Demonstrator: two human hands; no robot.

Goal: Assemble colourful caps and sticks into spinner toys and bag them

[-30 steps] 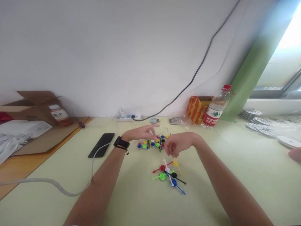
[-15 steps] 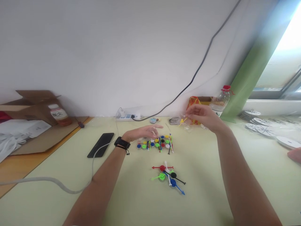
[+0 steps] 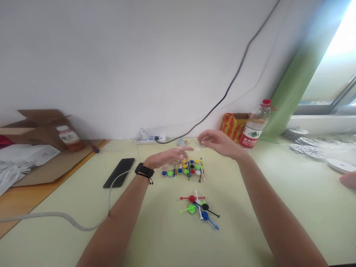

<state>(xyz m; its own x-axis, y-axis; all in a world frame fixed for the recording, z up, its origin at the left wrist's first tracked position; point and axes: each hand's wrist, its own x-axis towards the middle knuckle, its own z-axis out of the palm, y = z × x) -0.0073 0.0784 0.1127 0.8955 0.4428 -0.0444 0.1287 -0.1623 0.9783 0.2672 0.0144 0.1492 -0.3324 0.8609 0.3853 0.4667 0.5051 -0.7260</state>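
Two hands, grip unclear, beyond nearer spinners, between phone and red-capped bottle

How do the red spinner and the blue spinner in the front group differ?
The red spinner lies nearly straight across the picture, while the blue spinner slants. Red's arrowhead points left; blue's points down and right. Red lies farther from the camera, blue nearer. Both have a round hub and rest in the same cluster.

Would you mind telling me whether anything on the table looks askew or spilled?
I see no spill. The front spinners lie crossed, pointing different ways, which looks askew against the neater rows of discs behind.
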